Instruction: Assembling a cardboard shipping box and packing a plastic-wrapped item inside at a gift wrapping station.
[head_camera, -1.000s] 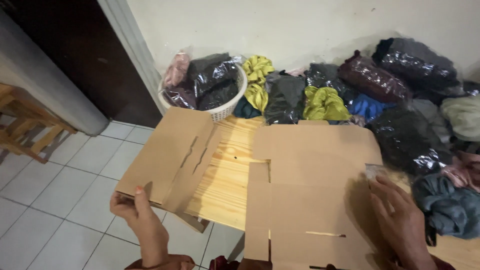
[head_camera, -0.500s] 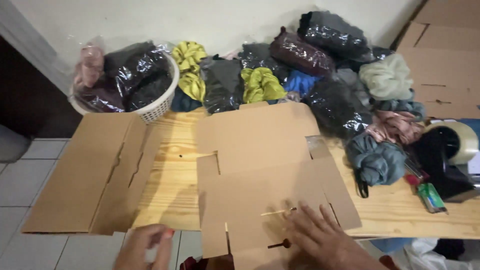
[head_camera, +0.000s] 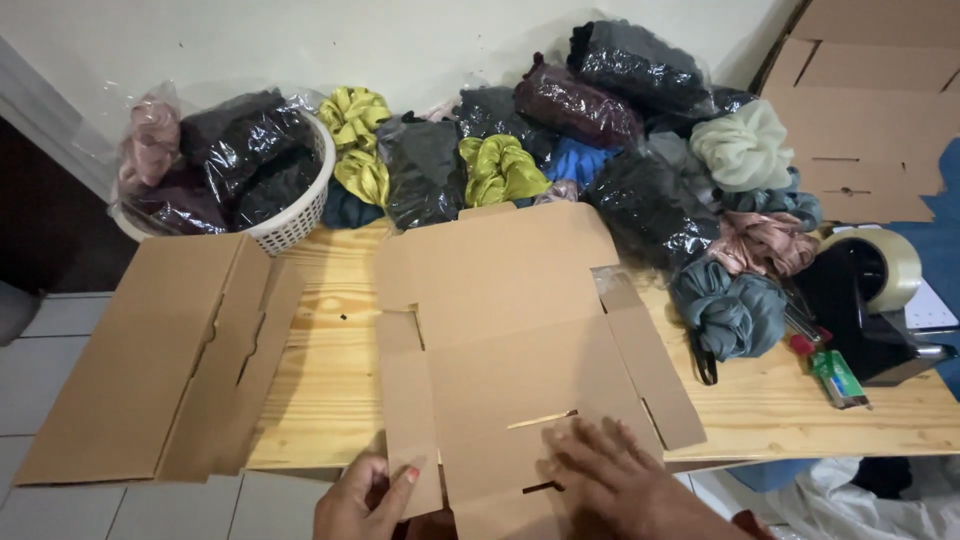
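Pressing flat on the unfolded cardboard box blank, the right hand lies with fingers spread and apart beside a slot near the blank's front edge, gripping nothing. The left hand has come across from the second flat carton, which it was at a second ago, and now pinches the blank's narrow left flap between thumb and fingers. Both hands have thus gathered on the one sheet, which lies in the middle of the pale pine worktop.

Matte brown corrugated board, creased and die-cut, contrasts with glossy plastic-wrapped cloth bundles, a white lattice basket and a black tape dispenser with its clear roll.
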